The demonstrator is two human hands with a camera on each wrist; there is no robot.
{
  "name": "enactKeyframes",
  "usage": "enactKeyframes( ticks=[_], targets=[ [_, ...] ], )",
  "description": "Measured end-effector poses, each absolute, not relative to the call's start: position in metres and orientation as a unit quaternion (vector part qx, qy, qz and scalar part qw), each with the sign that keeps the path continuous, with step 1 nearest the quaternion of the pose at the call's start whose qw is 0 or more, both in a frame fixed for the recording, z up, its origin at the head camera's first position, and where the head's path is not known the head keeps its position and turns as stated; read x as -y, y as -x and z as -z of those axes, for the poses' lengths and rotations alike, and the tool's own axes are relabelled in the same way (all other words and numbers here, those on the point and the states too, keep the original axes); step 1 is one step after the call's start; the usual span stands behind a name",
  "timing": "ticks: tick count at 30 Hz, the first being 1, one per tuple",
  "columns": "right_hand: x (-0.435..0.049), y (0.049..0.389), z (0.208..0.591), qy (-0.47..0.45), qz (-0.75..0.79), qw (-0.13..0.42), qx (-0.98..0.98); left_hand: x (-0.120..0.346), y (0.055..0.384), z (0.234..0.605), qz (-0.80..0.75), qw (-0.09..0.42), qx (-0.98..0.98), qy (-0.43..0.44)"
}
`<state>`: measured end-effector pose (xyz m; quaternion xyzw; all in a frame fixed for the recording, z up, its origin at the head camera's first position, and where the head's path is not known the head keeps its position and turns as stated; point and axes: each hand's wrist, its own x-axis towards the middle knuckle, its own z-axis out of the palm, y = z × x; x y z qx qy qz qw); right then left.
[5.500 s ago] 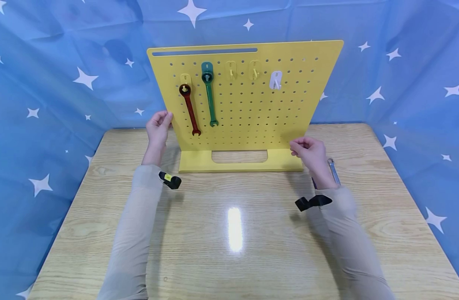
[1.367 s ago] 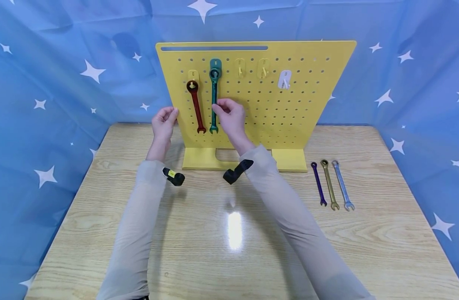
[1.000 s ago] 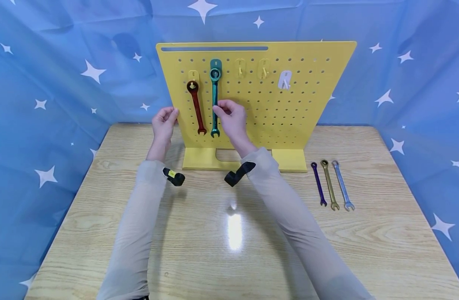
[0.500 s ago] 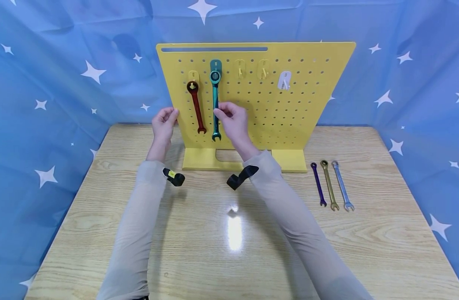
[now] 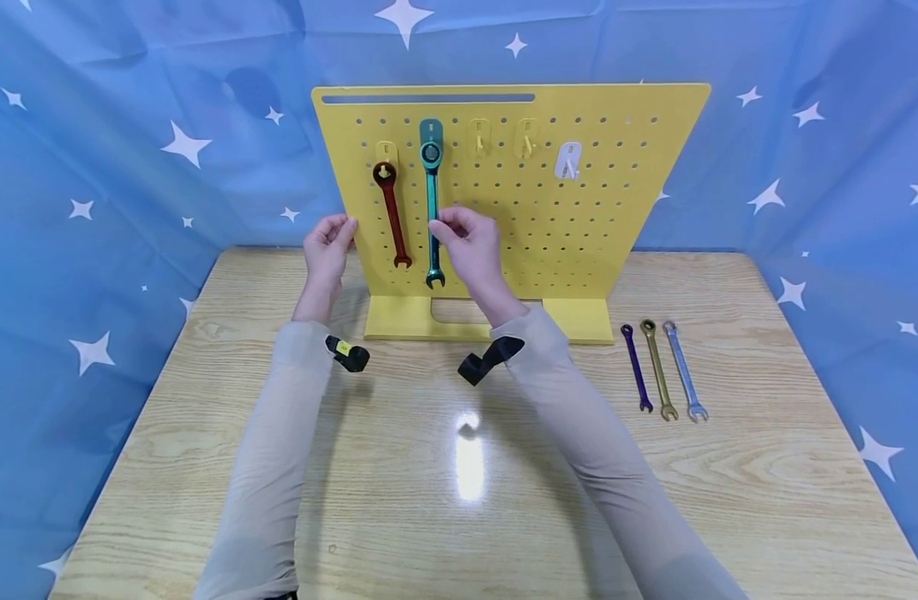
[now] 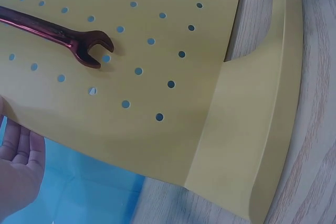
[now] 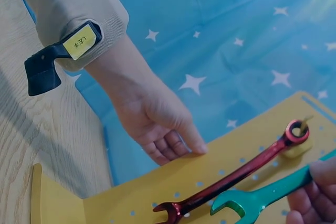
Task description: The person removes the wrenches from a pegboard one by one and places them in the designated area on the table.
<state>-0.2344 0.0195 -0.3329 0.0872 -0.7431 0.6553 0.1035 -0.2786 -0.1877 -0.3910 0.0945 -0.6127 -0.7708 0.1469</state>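
My right hand [image 5: 470, 246] pinches the shaft of a green combination wrench [image 5: 432, 196] between thumb and fingers. The wrench's ring end overlaps the teal hook [image 5: 431, 129], and its open end points down, standing off the board in the right wrist view. Left of it a red combination wrench [image 5: 393, 212] hangs by its ring on a yellow hook [image 5: 386, 152]. My left hand [image 5: 327, 254] grips the left edge of the yellow pegboard [image 5: 549, 237], thumb in front and fingers partly hidden behind. That hand [image 7: 157, 119] also shows in the right wrist view.
Two yellow hooks [image 5: 481, 137] and a white hook [image 5: 569, 160] bear nothing. A purple wrench [image 5: 637, 367], a gold wrench [image 5: 659, 369] and a silver wrench [image 5: 686, 369] lie on the wooden table [image 5: 399, 500] right of the board. Behind hangs a blue star-patterned cloth [image 5: 129, 208].
My right hand has gone from the board's lower right edge to the green wrench. Over the last second it draws the wrench slightly down and outward. My left hand stays at the edge.
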Motion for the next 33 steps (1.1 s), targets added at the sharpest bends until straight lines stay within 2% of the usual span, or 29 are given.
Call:
enactKeyframes(
  ticks=[33],
  targets=[
    [-0.029,0.223,0.322,-0.102,-0.663,0.092,0.735,0.188,0.277,0.388,0.771,0.139,0.613,-0.106]
  ],
)
